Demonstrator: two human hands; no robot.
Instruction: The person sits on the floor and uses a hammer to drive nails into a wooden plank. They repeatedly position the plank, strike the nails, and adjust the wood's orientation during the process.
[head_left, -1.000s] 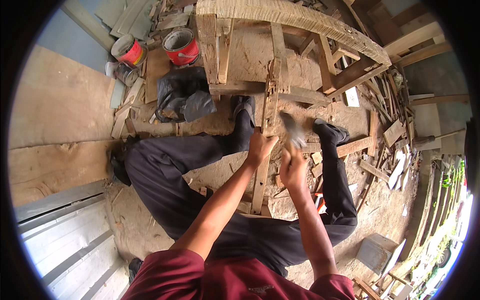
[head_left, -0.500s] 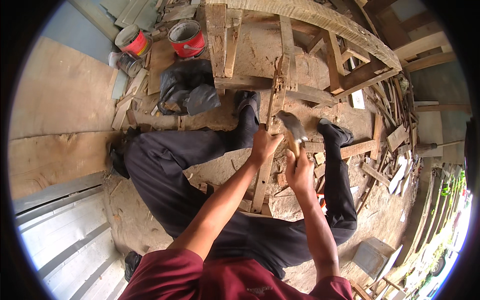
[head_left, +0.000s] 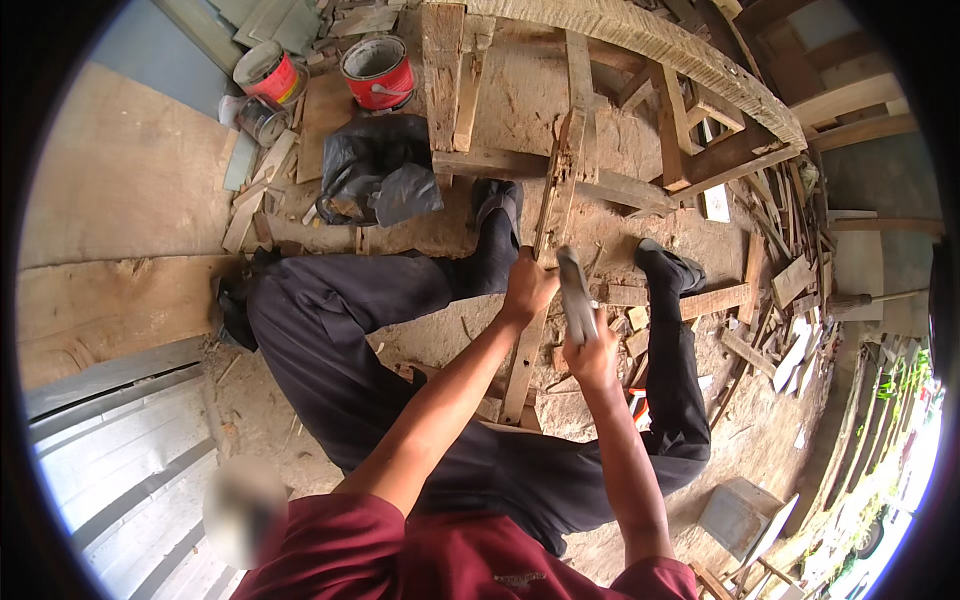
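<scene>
Dusty ground (head_left: 450, 330) (sawdust-strewn) bears wood offcuts (head_left: 770, 300), paint cans (head_left: 375, 70), black bag (head_left: 375, 175).

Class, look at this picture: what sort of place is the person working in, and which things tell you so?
Probably a rough carpentry yard or workshop. A curved wooden frame stands ahead, offcuts and planks litter the dirt ground, and red paint cans sit nearby.
</scene>
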